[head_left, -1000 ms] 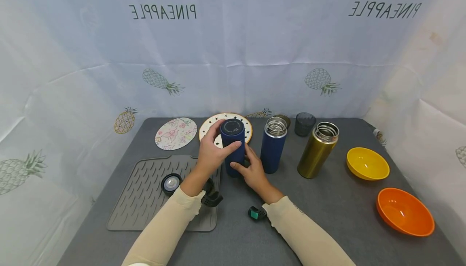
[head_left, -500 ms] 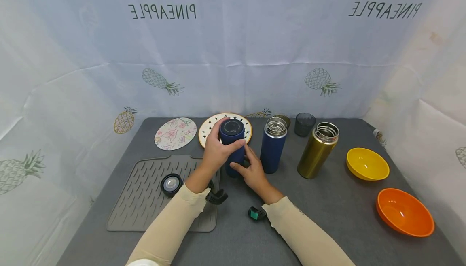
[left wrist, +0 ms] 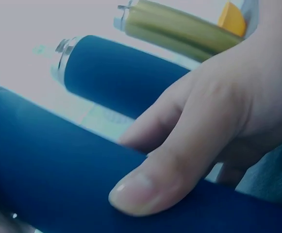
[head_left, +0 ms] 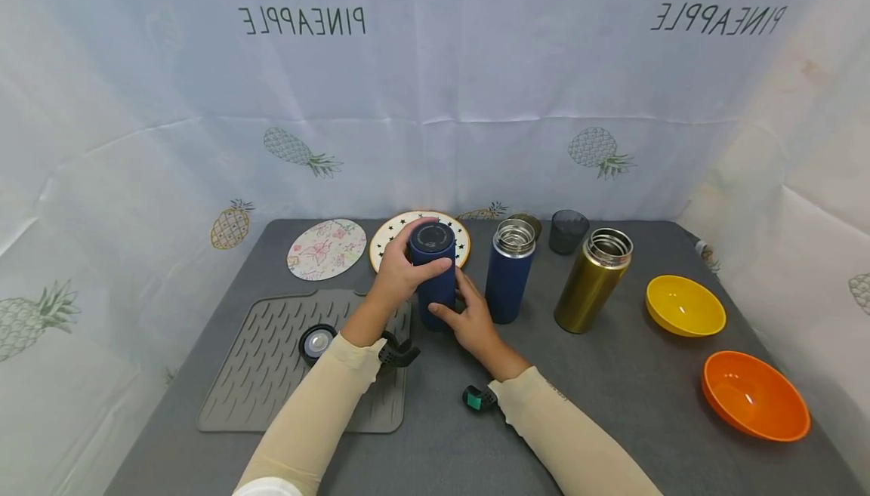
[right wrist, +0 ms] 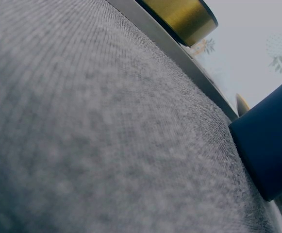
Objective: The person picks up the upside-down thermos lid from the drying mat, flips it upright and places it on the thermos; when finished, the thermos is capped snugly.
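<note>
Three bottles in all, by count. Found the left hand (head_left: 401, 273) wrapped round the top of the capped bottle (head_left: 438, 296), thumb across the front just below the cap (head_left: 432, 238), fingers curled behind. Confirmed in the left wrist view: thumb pressed flat on the dark blue wall. Found the right hand (head_left: 472, 322) clasped low on the same bottle, thumb in front, fingers round the far side at the base. Placed that bottle upright between both hands, base down on the table (head_left: 612, 420), just off the right edge of the mat (head_left: 272, 360).

Judged as done: cap seated on this one bottle. Cannot tell whether screwed fully home.

Judged as left: two bottles with open mouths, standing beyond the right hand's fingertips, the blue bottle (head_left: 510, 277) nearest, the gold bottle (head_left: 591, 281) further out to the right. Noted one loose lid (head_left: 318, 343) lying on the mat, beside the left forearm. Noted a dark cup (head_left: 568, 230) behind the open bottles.

Also recorded: star plate (head_left: 464, 243) just behind the left hand, floral plate (head_left: 326, 248) to its left; yellow bowl (head_left: 683, 306) and orange bowl (head_left: 754, 394) well apart to the right of the right hand.
</note>
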Available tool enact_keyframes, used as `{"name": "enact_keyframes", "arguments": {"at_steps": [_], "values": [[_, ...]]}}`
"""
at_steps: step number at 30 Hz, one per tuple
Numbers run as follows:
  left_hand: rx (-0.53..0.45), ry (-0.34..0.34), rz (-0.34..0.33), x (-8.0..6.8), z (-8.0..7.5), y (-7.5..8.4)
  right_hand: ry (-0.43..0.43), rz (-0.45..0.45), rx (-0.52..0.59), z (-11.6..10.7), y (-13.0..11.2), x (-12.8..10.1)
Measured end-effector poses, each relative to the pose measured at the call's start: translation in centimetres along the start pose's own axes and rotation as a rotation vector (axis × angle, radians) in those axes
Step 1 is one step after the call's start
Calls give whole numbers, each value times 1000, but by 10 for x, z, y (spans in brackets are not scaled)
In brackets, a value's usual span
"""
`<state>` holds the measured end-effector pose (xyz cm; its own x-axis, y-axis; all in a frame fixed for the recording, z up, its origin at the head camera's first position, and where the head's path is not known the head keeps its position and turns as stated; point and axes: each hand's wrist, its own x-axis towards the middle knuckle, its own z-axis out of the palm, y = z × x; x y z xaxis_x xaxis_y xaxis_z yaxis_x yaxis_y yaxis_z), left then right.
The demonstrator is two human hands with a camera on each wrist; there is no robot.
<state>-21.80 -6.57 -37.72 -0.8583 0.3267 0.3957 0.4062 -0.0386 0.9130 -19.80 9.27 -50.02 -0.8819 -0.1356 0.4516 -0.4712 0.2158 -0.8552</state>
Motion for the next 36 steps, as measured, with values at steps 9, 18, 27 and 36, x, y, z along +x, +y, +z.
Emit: {"name": "enact_keyframes", "arguments": {"at_steps": [9, 18, 27, 36], "values": [[108, 0, 47, -3, -10, -18, 9, -22, 18, 1, 1, 1], [329, 170, 166, -10, -10, -14, 19, -13, 2, -3, -18, 2], [169, 16, 130, -13, -16, 2, 7, -15, 14, -3, -28, 1], [305, 196, 27, -13, 7, -8, 21, -38, -8, 1, 3, 0]]}}
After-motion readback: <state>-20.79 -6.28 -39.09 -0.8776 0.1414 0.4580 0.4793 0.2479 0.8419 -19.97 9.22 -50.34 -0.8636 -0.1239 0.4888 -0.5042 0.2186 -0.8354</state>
